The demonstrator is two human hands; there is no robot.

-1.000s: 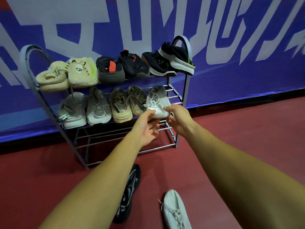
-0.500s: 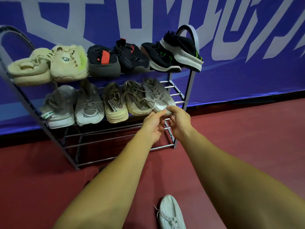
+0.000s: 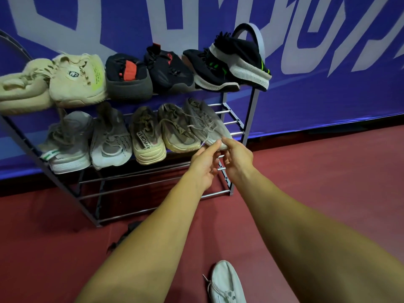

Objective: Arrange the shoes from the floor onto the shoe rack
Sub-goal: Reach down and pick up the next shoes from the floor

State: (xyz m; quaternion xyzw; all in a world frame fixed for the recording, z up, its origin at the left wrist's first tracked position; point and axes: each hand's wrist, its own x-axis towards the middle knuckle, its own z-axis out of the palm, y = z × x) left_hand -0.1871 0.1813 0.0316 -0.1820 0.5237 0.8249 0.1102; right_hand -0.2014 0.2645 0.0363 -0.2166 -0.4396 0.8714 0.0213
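A grey metal shoe rack (image 3: 251, 119) stands against the blue wall, its top and middle shelves lined with shoes. At the right end of the middle shelf lies a grey-white sneaker (image 3: 203, 121). My left hand (image 3: 204, 164) pinches its near end from the left with thumb and forefinger. My right hand (image 3: 237, 157) holds the same end from the right, thumb on top. A white shoe (image 3: 227, 283) lies on the red floor below my arms. A black shoe (image 3: 129, 231) on the floor is mostly hidden behind my left forearm.
Two bare lower rails (image 3: 153, 193) of the rack carry no shoes. The blue banner wall (image 3: 328, 95) runs behind the rack. Red floor (image 3: 328, 182) stretches to the right of the rack.
The grey-white sneaker went from being held in front of the middle shelf to lying on it, slid in beside the tan shoe. Both hands stayed at its near end.
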